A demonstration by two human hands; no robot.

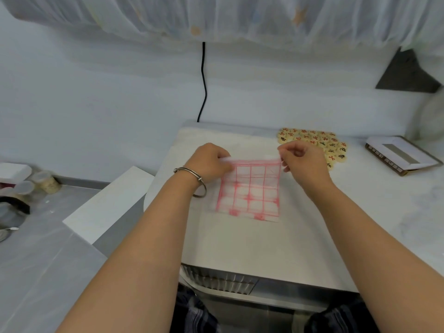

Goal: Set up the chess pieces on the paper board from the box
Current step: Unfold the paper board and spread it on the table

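Note:
A folded paper board [249, 193] with a red grid lies in the middle of the white table [240, 243]. My left hand [209, 162] pinches its far left corner, and my right hand [302, 162] pinches its far right corner; the far edge is lifted a little. A cluster of several round cream chess pieces [314, 143] with red and black characters lies flat on the table behind my right hand. The open box [398, 155], brown-sided with a white inside, sits at the far right. A metal bangle circles my left wrist.
A black cable [204, 80] hangs down the wall behind the table. To the left, a lower grey counter [36, 260] holds small jars [46, 181] and a white slab [108, 205]. A dark triangular shelf [408, 73] juts out at upper right.

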